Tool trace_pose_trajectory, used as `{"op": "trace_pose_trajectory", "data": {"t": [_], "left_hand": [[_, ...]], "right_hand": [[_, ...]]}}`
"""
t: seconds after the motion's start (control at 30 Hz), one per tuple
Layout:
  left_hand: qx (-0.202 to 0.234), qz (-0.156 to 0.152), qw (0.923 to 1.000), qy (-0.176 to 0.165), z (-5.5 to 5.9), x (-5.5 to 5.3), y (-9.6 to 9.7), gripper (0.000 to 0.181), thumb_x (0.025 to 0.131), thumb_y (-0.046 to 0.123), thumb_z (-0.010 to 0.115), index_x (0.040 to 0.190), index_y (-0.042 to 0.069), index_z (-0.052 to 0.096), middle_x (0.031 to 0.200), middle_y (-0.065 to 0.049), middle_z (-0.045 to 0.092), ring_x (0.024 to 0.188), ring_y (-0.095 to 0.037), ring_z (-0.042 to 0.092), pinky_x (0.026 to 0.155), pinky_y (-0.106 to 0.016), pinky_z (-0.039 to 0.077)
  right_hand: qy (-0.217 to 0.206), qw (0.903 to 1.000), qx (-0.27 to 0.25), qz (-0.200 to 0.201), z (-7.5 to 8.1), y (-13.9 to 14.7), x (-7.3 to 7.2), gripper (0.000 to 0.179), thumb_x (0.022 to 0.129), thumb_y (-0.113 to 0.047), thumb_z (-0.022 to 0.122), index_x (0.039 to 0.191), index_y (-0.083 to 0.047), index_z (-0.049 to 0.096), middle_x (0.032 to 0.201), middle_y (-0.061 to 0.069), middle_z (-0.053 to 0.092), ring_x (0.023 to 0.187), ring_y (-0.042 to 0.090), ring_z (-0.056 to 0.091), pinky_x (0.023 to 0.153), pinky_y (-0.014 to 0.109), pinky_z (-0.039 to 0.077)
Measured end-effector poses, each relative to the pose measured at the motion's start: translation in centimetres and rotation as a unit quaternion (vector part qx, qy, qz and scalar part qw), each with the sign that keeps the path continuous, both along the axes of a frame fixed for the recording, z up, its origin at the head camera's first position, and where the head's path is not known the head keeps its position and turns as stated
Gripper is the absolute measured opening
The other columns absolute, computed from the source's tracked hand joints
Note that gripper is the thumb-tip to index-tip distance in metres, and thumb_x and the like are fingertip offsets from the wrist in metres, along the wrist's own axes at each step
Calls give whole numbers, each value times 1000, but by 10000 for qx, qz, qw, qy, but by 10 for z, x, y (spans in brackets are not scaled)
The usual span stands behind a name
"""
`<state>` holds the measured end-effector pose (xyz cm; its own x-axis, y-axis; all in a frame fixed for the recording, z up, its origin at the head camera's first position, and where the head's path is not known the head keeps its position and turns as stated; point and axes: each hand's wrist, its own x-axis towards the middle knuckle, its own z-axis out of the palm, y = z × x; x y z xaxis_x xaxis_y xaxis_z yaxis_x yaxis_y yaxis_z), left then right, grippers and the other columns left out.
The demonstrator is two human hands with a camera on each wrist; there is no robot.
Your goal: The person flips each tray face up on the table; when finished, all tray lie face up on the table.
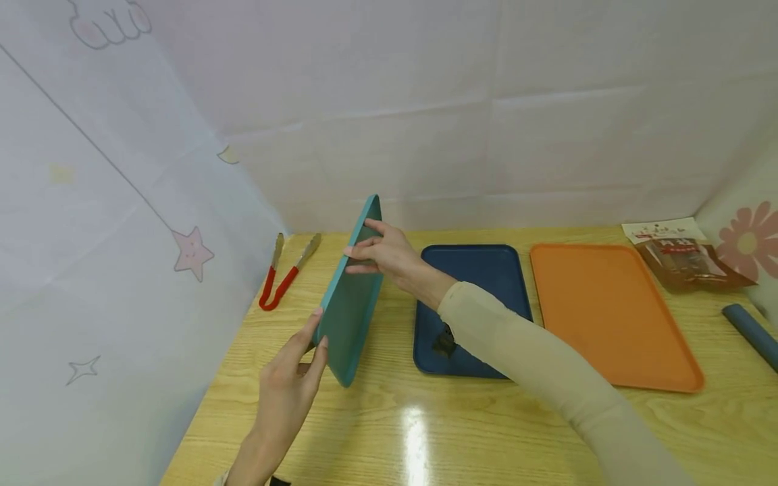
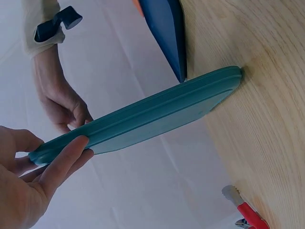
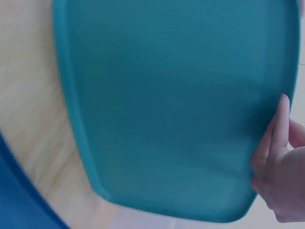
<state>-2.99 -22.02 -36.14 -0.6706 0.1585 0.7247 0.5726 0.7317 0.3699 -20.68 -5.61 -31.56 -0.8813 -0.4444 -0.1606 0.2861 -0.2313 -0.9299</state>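
Observation:
A teal tray [image 1: 352,304] is tilted up on its long side, its lower corner close over the table. My left hand [image 1: 288,381] grips the near upper corner, thumb on the inner face. Farther along the upper edge, my right hand [image 1: 392,253] pinches the rim. In the right wrist view, the fingers of the right hand [image 3: 281,162] lie over the inner face of the tray [image 3: 171,109], with the thumb behind the rim. Seen edge-on in the left wrist view, the tray [image 2: 157,109] stands between my left hand [image 2: 28,186] and right hand [image 2: 59,100].
Red-handled tongs [image 1: 286,280] lie spread at the back left. A navy tray [image 1: 474,270] is under the right forearm, an orange tray [image 1: 608,310] beside it. Brown packaged food [image 1: 681,256] and a dark blue cylinder [image 1: 754,334] are at far right. A fabric wall [image 1: 486,135] encloses the table.

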Motion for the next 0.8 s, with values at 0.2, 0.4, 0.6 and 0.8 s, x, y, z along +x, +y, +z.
{"op": "trace_pose_trajectory", "data": {"t": [0.2,0.4,0.6,0.8], "left_hand": [[223,225,9994,137,1,-2,-8,62,72,-21,72,129,2,62,97,-17,71,73,-27,71,52,-14,52],[722,574,9955,-210,1,0,-19,53,78,-19,67,128,1,62,105,-22,69,69,-28,71,56,-13,52],[1168,605,9900,-505,0,2,-29,50,83,-16,65,129,2,62,115,-21,66,71,-15,71,55,-16,53],[1697,598,9816,-642,-5,1,-37,47,86,-13,63,130,3,61,123,-20,62,76,0,69,54,-21,55]], "right_hand": [[573,9977,304,-176,-6,6,-4,60,96,-12,61,149,-9,33,104,22,64,87,35,68,75,41,58],[888,9872,1285,-330,-34,19,-2,43,100,-19,55,140,-6,46,108,24,64,97,40,63,75,43,58],[708,9632,2570,344,-85,25,4,47,99,-14,56,141,2,43,121,23,60,106,38,62,84,43,55],[355,9469,3040,990,-111,25,15,58,97,-10,58,144,12,32,107,27,65,97,38,66,82,43,56]]}}
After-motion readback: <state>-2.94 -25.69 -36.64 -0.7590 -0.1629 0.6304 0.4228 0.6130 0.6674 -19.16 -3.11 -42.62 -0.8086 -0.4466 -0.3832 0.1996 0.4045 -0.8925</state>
